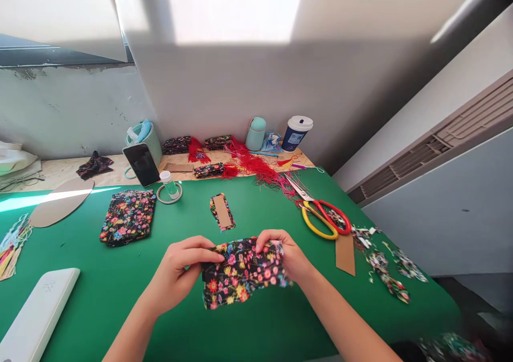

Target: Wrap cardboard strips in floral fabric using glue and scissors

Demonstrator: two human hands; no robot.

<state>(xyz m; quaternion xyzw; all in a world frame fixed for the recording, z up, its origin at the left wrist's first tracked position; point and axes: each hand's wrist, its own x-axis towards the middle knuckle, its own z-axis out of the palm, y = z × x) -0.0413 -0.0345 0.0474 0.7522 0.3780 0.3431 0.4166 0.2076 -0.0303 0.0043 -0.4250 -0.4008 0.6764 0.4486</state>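
While both hands hold a black floral cloth [242, 276] above the near part of the green-topped table [192, 330], its preparation looks partial at most. Left hand [176, 274]: grip pinches the cloth's upper left corner. Right hand [290, 255]: grip pinches the upper right part, thumb on the front face. Cloth hangs fairly flat between them; lower edge uneven, right end blurred. No card shows on its visible face; the reverse cannot be checked.

Apparently further along: 1 small floral piece [213, 207] lies just beyond the hands, with a card strip [222, 211] on top and a fabric margin around it. The margin is not folded over the card, so that piece reads as unfinished.

Apparently done, at least as to folding: 3 narrow patterned bundles at the back, 1 at left [177, 144], 1 at right [218, 142], 1 nearer [209, 170], beside red threads [256, 164].

Apparently left: the folded floral stack [128, 216] at left and a loose card piece [345, 258] by the scissors [308, 196]. Scissors lie unheld; scraps [380, 271] at right suggest cutting is at least partly done.
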